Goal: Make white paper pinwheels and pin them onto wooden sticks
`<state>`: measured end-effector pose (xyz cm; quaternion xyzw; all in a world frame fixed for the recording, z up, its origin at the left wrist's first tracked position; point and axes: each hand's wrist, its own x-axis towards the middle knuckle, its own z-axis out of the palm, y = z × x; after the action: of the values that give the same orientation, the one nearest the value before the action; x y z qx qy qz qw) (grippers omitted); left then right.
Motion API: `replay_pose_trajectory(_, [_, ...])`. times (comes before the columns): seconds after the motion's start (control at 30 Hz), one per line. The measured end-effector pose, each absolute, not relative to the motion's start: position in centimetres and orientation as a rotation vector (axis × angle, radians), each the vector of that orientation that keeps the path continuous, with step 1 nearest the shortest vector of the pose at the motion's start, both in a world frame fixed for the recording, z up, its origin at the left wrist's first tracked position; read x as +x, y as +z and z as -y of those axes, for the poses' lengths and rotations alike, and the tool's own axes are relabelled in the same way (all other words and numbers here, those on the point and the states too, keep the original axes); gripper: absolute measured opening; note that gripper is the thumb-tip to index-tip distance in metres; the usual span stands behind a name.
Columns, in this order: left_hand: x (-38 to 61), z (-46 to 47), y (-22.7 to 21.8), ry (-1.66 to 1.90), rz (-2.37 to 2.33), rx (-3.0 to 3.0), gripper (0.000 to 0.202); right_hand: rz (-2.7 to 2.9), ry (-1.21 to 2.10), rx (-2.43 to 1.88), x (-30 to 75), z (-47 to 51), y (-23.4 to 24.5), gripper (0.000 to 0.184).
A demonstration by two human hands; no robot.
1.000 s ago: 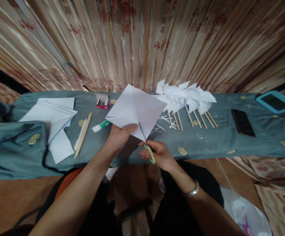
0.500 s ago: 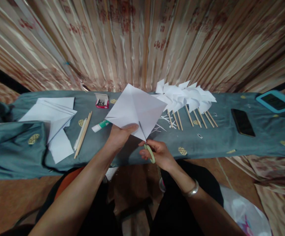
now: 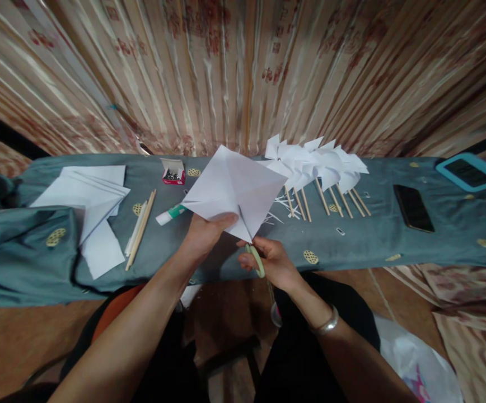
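My left hand (image 3: 203,235) pinches the near left edge of a creased white paper square (image 3: 237,187), held up by one corner above the table edge. My right hand (image 3: 270,260) is closed round the pale green handles of a pair of scissors (image 3: 255,258). Their blade runs up into a cut in the paper's lowest corner. A silver bangle (image 3: 326,326) sits on my right wrist.
A teal cloth covers the table (image 3: 373,240). On it lie a paper stack (image 3: 87,196), wooden sticks (image 3: 141,228), a glue stick (image 3: 169,214), a pin box (image 3: 173,173), several white pinwheels (image 3: 316,165), a black phone (image 3: 413,208) and a blue-cased device (image 3: 470,172). Curtains hang behind.
The cut in the paper's lowest corner has grown slightly longer as the scissors worked upward. Both hands stay almost where they were.
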<state>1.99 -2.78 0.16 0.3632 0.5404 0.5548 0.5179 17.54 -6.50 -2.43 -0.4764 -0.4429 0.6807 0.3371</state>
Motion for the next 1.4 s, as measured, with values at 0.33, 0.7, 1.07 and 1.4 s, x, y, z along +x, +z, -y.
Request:
replay_pose_trajectory(0.33, [2.15,2.76,0.29,1.350,-1.280,0.837,0.034,1.172,1.772,-1.262,17.66,6.54,-2.60,0.043])
replay_pose_trajectory(0.7, [2.12,2.80,0.16,1.338,-1.293,0.856,0.029,1.142,1.765,-1.273,17.47,6.51,-2.32,0.042])
replay_pose_trajectory(1.07, [2.19,3.01,0.06,1.294,-1.242,0.866,0.029,1.183,1.723,-1.287,17.48,6.41,-2.47,0.040])
replay_pose_trajectory(1.4, [2.19,3.07,0.10,1.272,-1.256,0.895,0.026,1.161,1.737,-1.299,17.47,6.40,-2.52,0.040])
